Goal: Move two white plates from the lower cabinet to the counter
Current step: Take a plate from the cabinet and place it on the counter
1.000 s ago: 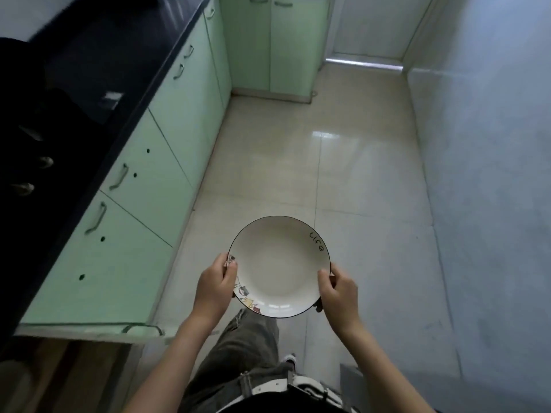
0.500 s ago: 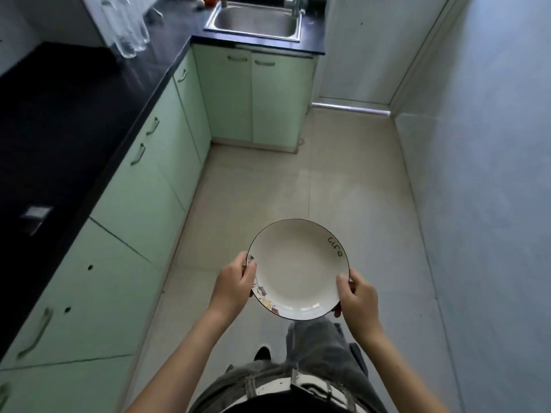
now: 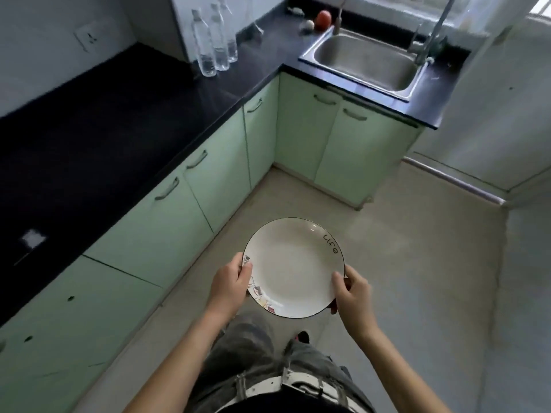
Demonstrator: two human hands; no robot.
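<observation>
Both hands [image 3: 290,289]: plate [image 3: 293,268] level, face-up

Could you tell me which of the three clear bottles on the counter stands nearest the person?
The front bottle, leftmost in the row; the other two bottles stand behind it, toward the wall.

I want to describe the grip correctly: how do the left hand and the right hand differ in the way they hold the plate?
The left hand grips the white plate at its left rim, beside the coloured drawing; the right hand grips the lower right rim, below the written word. The left hand sits slightly higher in the picture than the right hand. Both lay a thumb on the rim's top and hold the plate over the floor.
</observation>
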